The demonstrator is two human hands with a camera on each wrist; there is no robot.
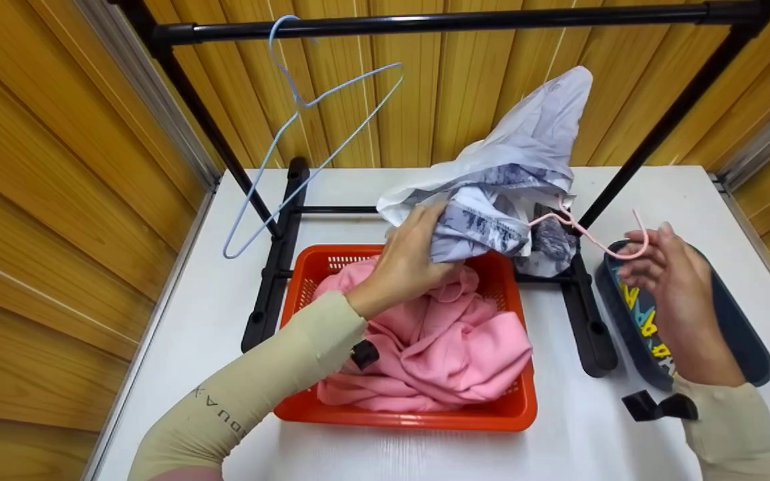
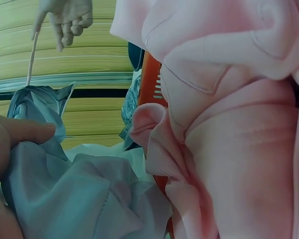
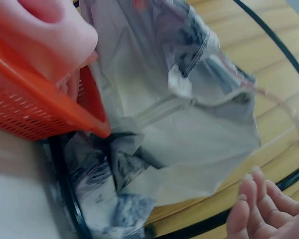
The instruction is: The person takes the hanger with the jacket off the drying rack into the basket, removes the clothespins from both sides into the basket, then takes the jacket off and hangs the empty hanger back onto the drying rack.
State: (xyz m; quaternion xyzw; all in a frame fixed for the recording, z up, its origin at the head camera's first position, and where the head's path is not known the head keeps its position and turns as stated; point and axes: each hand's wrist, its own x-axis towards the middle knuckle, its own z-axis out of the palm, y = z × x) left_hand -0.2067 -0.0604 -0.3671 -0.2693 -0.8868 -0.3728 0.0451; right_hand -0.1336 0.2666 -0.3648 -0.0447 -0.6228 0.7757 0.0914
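My left hand (image 1: 412,260) grips a bunched white and grey patterned garment (image 1: 482,224) above the front basket. In the left wrist view its thumb (image 2: 32,132) lies over the cloth. A pink hanger (image 1: 584,234) runs into the garment, its hook sticking out to the right; the rest is hidden by cloth. Beside that hook is my right hand (image 1: 686,300), fingers loosely bent. The right wrist view shows these fingers (image 3: 249,191) apart from the hook and holding nothing. Part of the garment (image 3: 189,149) hangs down behind the basket.
Pink clothing (image 1: 425,354) fills a red basket (image 1: 405,419) on the white table. A black rack's bar (image 1: 492,22) crosses above, with a blue hanger (image 1: 348,143) hooked at left. At right, a dark tray (image 1: 746,347) holds several colourful clips (image 1: 646,321).
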